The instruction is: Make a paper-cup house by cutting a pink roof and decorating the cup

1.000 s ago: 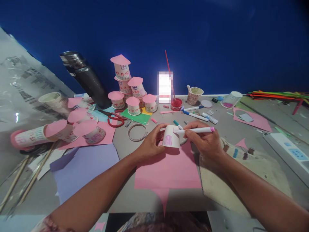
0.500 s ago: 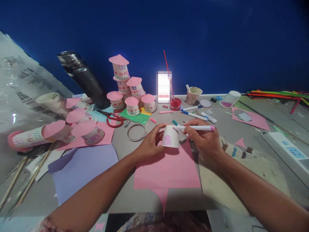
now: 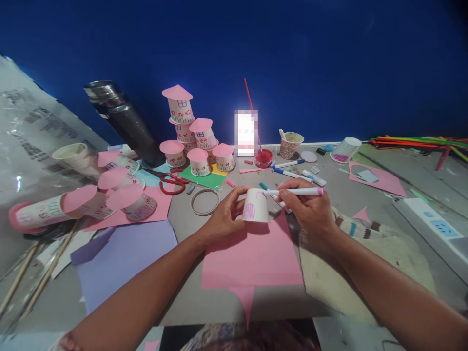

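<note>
A person draws on a white paper cup (image 3: 256, 208) at a crowded surface (image 3: 190, 302), the cup held upside down with its narrow end up. The fingers of the left hand (image 3: 227, 214) grip it from the left; those of the right hand (image 3: 304, 204) are closed around a white marker (image 3: 300, 191), its tip at the upper right of the cup wall. A scribbled magenta patch (image 3: 249, 211) marks the lower left of the wall, and a thin pink line shows near the top. Below lies a pink sheet (image 3: 252, 258); whether the cup's rim touches it cannot be told.

The step in hand appears to be line work near the cup's narrow end. Continuing that line calls for a firm hold on the left and light pressure on the right — the thin wall looks likely to give.

Against the frame of a second ago, the marker's tip sits higher on the wall and the view has shifted slightly, while both grips look unchanged. At far left, a stack of decorated cups (image 3: 180, 107) stands under pink paper cones — red-handled scissors (image 3: 175, 186) and a ring of tape (image 3: 204, 213) lying nearer.
</note>
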`<state>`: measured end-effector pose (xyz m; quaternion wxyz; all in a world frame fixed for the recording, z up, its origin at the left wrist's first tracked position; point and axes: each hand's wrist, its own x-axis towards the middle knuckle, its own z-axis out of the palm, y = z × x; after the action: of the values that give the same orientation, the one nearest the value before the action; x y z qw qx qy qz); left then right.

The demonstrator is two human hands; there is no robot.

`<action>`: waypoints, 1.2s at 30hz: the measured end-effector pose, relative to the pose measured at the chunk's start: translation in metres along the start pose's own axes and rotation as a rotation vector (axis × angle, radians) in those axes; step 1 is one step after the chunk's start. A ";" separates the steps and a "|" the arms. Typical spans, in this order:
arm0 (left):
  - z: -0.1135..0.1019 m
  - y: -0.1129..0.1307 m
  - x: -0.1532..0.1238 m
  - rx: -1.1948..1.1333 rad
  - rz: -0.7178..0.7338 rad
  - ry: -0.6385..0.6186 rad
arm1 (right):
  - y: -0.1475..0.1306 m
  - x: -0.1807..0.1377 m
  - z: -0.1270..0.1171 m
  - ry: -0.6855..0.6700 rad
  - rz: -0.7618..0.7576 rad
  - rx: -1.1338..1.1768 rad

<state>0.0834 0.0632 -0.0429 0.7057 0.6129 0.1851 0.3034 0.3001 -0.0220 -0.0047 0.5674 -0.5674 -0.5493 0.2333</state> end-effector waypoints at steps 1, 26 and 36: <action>-0.001 -0.001 0.000 -0.005 -0.002 0.000 | 0.000 0.000 0.000 0.004 0.000 0.000; 0.003 0.003 -0.003 -0.053 -0.019 -0.034 | -0.002 -0.002 0.002 0.012 -0.048 0.047; 0.004 0.003 -0.002 -0.040 -0.005 -0.046 | -0.001 -0.001 0.002 -0.007 -0.042 0.026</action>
<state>0.0834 0.0592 -0.0394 0.7226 0.6051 0.1644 0.2912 0.2976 -0.0230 -0.0043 0.5776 -0.5474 -0.5599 0.2306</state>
